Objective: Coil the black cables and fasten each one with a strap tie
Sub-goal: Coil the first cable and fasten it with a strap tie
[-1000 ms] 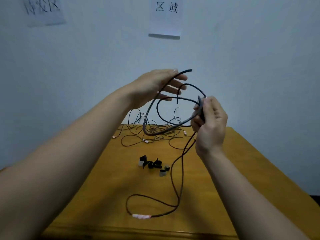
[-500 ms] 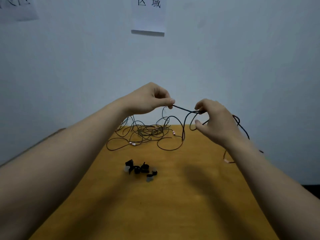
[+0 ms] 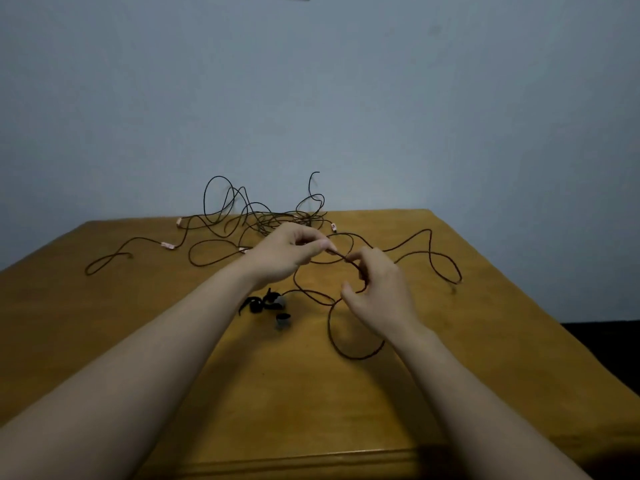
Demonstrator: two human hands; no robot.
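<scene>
1. Your left hand [image 3: 289,254] is raised above the table [image 3: 502,341], thumb and forefinger pinching the black cable [image 3: 341,258], the other fingers curled under
2. Your right hand [image 3: 377,296] sits just beside it, lower and nearer to you, with its fingers curled round the same cable; only a short stretch of cord shows between your two hands
3. Below your right hand the cable lies in a loose loop on the wood beside your right wrist, and another stretch runs off to the right in wide bends across the table
4. The strap ties [image 3: 263,304] lie in a small black cluster on the table just beyond your left forearm, with a greyish rolled one on the near side; the cable passes just beside them, and you cannot tell whether it touches
5. The tangled cables [image 3: 256,216] are heaped at the far edge by the wall [image 3: 346,98], some loops standing up; strands with pale pink tags [image 3: 168,245] trail out to the left
</scene>
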